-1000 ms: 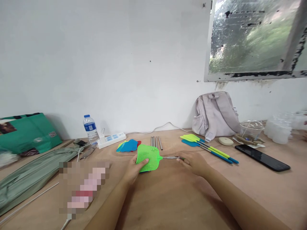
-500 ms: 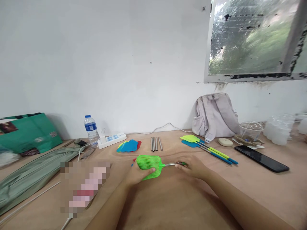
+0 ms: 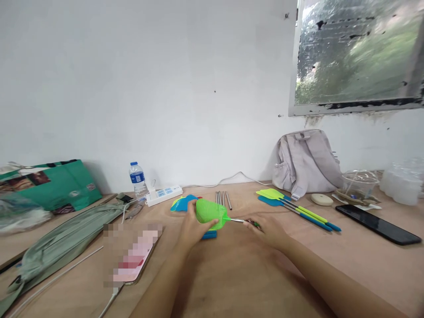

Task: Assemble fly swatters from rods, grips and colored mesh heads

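A green fly swatter (image 3: 212, 214) is held above the table between both hands. My left hand (image 3: 194, 227) grips its perforated head, thumb on the near face. Around the handle, at the end of the thin metal rod, my right hand (image 3: 265, 229) is closed; most of the handle is hidden by the fingers. Just below the swatter head lies a blue handle piece (image 3: 209, 234), partly covered. Behind my left hand are stacked blue swatter heads (image 3: 182, 203) with yellow and red edges. Several metal rods (image 3: 228, 201) lie side by side beyond the green head.
Assembled yellow and blue swatters (image 3: 298, 210) lie at right, near a black phone (image 3: 377, 224) and a round white case (image 3: 322, 199). A backpack (image 3: 306, 163) leans on the wall. At left are a power strip (image 3: 164, 195), a water bottle (image 3: 137, 179) and a pink phone (image 3: 137, 256) on a cable.
The green swatter head has lifted and tilted in my left hand, uncovering the blue handle piece below. My right hand still grips the handle. The view has shifted slightly left.
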The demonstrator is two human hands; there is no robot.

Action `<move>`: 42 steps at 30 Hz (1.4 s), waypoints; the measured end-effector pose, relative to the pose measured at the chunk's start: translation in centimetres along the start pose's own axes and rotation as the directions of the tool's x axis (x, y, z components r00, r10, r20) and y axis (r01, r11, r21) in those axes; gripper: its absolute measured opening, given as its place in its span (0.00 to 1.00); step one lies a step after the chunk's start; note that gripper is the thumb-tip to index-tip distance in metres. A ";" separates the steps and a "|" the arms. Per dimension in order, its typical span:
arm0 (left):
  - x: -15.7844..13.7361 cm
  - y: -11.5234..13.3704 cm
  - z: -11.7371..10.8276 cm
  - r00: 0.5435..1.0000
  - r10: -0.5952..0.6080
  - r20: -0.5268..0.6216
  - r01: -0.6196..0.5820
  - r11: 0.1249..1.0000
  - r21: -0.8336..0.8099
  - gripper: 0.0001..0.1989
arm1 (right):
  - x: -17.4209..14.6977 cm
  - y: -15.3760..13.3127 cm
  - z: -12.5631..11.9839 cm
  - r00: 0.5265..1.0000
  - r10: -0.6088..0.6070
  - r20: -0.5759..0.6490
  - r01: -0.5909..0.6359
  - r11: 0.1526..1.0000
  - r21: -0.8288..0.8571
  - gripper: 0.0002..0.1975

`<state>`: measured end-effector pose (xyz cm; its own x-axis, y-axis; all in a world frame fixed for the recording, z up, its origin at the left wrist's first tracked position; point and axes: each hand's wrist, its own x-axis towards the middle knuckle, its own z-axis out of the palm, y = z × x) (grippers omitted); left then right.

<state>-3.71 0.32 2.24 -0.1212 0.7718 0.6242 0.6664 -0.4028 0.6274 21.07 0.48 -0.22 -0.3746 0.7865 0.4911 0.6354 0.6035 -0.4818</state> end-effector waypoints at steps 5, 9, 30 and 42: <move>-1.4 1.1 1.8 0.788 0.614 0.044 -0.579 0.715 0.391 0.21 | -0.1 -1.0 0.3 0.998 0.043 -0.035 -0.041 0.998 0.039 0.14; -2.2 1.8 3.1 0.627 0.702 0.338 -0.756 0.442 0.483 0.15 | -0.4 -1.6 0.2 1.000 -0.006 0.029 0.005 1.000 0.018 0.16; -0.7 0.7 2.0 0.613 0.704 0.358 -0.741 0.356 0.570 0.12 | 0.9 0.7 -0.9 0.969 -0.243 0.050 0.239 0.857 -0.456 0.18; 1.4 -2.5 -2.0 0.696 0.641 0.323 -0.661 0.396 0.637 0.12 | 0.5 3.7 -4.3 0.995 -0.065 0.074 0.093 0.866 -0.491 0.18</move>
<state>-7.03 1.47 2.49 0.5809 0.4380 0.6861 0.8129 -0.3562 -0.4608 26.14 2.53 1.30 -0.4639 0.7534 0.4661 0.8473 0.5309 -0.0150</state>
